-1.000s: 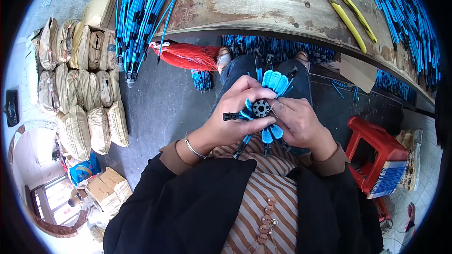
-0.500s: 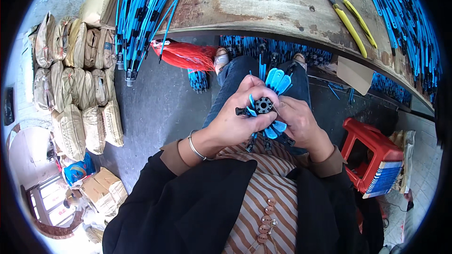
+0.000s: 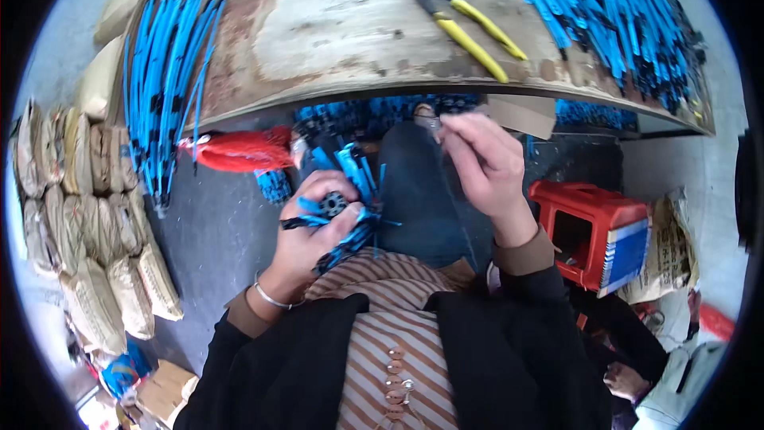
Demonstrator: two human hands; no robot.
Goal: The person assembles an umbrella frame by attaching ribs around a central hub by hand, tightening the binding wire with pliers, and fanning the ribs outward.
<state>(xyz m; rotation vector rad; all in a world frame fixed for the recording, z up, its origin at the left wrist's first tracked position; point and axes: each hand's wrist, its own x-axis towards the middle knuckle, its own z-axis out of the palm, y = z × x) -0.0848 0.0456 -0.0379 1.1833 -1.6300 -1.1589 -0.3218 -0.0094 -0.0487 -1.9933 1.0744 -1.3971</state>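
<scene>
My left hand (image 3: 296, 253) is closed around a black round hub with notches (image 3: 334, 205), its face turned up between thumb and fingers. Blue ribs with black joints (image 3: 350, 171) fan out from the hub, above and below my hand, over my left thigh. Raised to the right of it, apart from the hub, is my right hand (image 3: 487, 163), with thumb and fingertips pinched together above my right leg. Anything thin in that pinch is too blurred to make out.
Ahead, a worn wooden table (image 3: 318, 40) bears yellow-handled pliers (image 3: 469, 40) and blue rib piles at left (image 3: 163, 87) and right (image 3: 605, 24). A red strand bundle (image 3: 243, 149) hangs below. A red plastic stool (image 3: 585, 201) stands right, wrapped brown bundles (image 3: 83, 231) left. Another person's hand (image 3: 625, 382) shows lower right.
My right hand has left the hub and swung up and to the right. My left hand still holds the hub, now lower and further left in the picture. The whole view has shifted.
</scene>
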